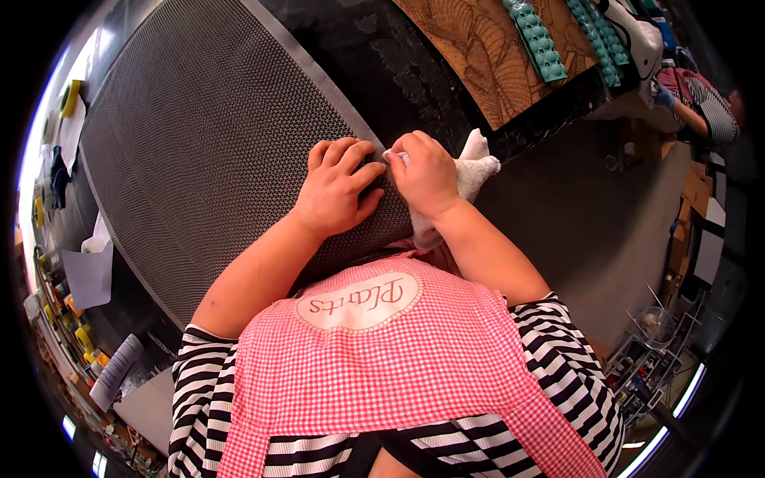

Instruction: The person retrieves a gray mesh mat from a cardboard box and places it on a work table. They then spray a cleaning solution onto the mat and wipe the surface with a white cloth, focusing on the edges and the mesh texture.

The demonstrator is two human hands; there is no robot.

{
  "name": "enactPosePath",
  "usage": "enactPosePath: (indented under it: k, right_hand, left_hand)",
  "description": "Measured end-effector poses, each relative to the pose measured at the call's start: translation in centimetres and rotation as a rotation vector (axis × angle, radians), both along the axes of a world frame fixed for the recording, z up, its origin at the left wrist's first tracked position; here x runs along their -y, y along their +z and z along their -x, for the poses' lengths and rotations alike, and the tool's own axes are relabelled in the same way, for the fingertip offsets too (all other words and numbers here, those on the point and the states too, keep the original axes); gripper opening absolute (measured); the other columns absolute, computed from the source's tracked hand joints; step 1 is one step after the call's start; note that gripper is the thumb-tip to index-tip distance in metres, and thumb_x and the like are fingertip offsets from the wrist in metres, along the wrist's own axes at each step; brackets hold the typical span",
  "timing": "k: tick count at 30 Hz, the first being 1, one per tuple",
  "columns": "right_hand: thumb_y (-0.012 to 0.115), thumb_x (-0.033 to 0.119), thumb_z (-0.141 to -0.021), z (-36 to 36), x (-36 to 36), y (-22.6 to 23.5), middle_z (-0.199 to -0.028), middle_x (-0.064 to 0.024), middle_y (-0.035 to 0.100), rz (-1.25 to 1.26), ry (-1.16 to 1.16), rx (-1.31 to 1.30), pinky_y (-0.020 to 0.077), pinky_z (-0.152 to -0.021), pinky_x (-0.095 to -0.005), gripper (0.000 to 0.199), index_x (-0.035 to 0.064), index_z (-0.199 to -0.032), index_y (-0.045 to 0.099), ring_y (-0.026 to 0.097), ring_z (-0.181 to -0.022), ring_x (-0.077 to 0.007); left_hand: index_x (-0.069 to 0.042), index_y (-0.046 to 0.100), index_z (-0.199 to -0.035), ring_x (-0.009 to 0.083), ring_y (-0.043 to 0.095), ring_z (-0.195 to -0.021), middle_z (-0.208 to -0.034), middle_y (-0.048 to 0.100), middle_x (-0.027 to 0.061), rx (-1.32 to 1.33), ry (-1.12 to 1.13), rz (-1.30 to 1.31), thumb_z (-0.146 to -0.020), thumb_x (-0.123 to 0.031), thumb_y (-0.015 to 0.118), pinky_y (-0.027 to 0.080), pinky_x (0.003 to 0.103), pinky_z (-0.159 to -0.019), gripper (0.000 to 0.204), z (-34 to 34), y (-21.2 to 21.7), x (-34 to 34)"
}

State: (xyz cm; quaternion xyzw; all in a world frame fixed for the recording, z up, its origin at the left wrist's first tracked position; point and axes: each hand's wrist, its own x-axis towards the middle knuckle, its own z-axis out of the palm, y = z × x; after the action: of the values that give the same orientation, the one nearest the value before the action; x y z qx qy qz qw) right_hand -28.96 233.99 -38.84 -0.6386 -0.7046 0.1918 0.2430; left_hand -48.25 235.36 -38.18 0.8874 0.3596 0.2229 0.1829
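Note:
A large dark grey mesh mat (215, 135) with a smooth border lies across the black table. My left hand (336, 190) rests on it near the right edge, fingers bent and apart, with nothing seen in them. Close beside it, at the mat's border, my right hand (426, 177) is closed on a white cloth (476, 171). A small tip of the cloth sticks out from the pinched thumb and forefinger. The rest of the cloth bunches out past the right side of the hand and hangs below the wrist. Part of the mat's near edge is hidden by my forearms and apron.
Beyond the mat, a brown patterned mat (486, 56) lies on the table with teal bumpy strips (538, 44) on it. Another person (701, 103) works at the far right. A wire rack (657, 327) stands at the lower right. Paper (88, 275) and tape rolls (72, 97) lie at the left.

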Motion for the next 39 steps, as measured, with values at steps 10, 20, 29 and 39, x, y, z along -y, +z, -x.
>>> enactPosePath:
  k: [10,20,29,39]
  right_hand:
    - [0.059,0.009,-0.082,0.5,-1.6,0.5,-0.083,-0.015,0.062,-0.059,0.082,0.02,0.0513,-0.073,-0.0477,0.004,0.0051,-0.081,0.059,0.062,-0.081,-0.0382]
    - [0.069,0.012,-0.081,0.7,-0.3,0.2,-0.084,-0.011,0.063,-0.002,0.002,-0.04,0.0505,-0.071,-0.0448,0.01,0.0072,-0.081,0.06,0.063,-0.082,-0.0349]
    - [0.068,0.015,-0.082,0.9,-1.7,0.0,-0.085,-0.0133,0.064,-0.008,0.015,-0.008,0.0511,-0.071,-0.045,0.012,0.0063,-0.08,0.06,0.063,-0.081,-0.0364]
    - [0.069,0.012,-0.081,0.7,-1.5,0.2,-0.083,-0.0119,0.063,-0.015,0.019,-0.03,0.0507,-0.07,-0.0462,0.011,0.0065,-0.08,0.06,0.063,-0.08,-0.0361]
  left_hand:
    - [-0.017,0.067,-0.107,0.0286,0.048,-0.124,-0.126,0.055,0.0063,0.007,0.003,-0.014,-0.074,-0.026,0.076,0.032,0.049,-0.104,0.036,0.3,-0.2,-0.3]
    - [-0.017,0.067,-0.109,0.0291,0.049,-0.123,-0.125,0.055,0.0063,0.018,0.007,-0.019,-0.072,-0.024,0.077,0.033,0.049,-0.104,0.039,0.3,-0.4,0.3]
    - [-0.017,0.067,-0.108,0.0295,0.048,-0.124,-0.126,0.055,0.007,0.016,0.009,-0.023,-0.074,-0.025,0.075,0.032,0.05,-0.104,0.037,0.2,-0.1,0.2]
    - [-0.017,0.067,-0.109,0.0294,0.049,-0.123,-0.126,0.055,0.0066,0.036,0.008,-0.028,-0.072,-0.023,0.076,0.033,0.049,-0.104,0.039,0.1,-0.3,0.2]
